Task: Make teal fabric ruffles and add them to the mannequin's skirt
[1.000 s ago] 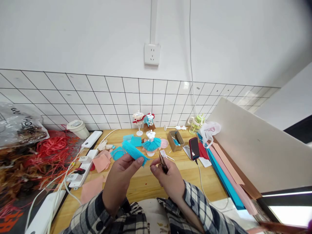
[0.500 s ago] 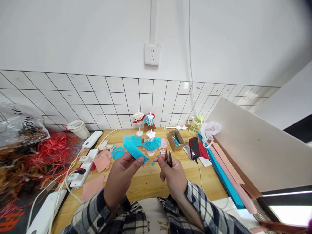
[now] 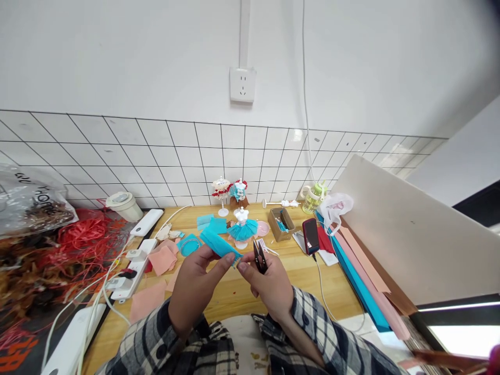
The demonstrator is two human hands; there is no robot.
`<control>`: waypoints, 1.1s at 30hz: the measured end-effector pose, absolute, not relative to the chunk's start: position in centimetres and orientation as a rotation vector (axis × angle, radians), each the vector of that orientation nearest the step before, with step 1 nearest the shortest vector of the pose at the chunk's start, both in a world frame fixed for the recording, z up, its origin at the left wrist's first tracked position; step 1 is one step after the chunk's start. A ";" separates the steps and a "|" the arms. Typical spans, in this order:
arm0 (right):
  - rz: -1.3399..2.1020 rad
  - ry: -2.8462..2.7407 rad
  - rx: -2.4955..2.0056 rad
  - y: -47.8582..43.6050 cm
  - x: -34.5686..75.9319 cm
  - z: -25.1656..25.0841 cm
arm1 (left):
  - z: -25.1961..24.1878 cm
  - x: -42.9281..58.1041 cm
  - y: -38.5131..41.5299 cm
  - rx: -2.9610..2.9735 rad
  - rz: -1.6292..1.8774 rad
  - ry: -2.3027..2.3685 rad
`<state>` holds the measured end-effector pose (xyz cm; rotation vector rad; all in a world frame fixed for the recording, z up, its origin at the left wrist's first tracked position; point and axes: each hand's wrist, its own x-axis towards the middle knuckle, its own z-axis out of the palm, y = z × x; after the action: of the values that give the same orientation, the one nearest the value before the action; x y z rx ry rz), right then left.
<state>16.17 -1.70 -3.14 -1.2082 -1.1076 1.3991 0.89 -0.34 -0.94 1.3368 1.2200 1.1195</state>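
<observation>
A folded strip of bright blue crepe paper [image 3: 217, 242] is pinched between the thumb and fingers of my left hand [image 3: 198, 284]. Its near end looks finely cut or frayed. Dark thread snips [image 3: 259, 257] sit in my right hand [image 3: 270, 285], blades pointing up and away from me. The right thumb and forefinger meet the frayed end of the strip; whether they grip it, I cannot tell. Just beyond the hands stands a small white dress form [image 3: 241, 216] wearing a blue ruffled skirt [image 3: 242, 229].
Two more dressed miniature forms stand by the tiled wall. A cardboard box [image 3: 281, 224], a phone [image 3: 311, 236] and a green bottle [image 3: 313, 197] are on the right. Peach paper pieces [image 3: 163, 257], power strips [image 3: 135, 271] and tangled red raffia [image 3: 86, 235] lie to the left.
My right hand has moved left with the snips, and its fingertips now reach the strip's end. A loose blue scrap that lay between the hands is out of sight.
</observation>
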 end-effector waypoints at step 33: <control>1.353 -1.280 -1.257 -1.9 16.7 -2.4 | -1.5 1.2 0.3 1.250 1.003 1.177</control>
<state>16.70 -1.88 -2.38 -1.2566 -1.2799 1.3532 1.25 0.26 -1.50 1.2496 1.1767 1.0028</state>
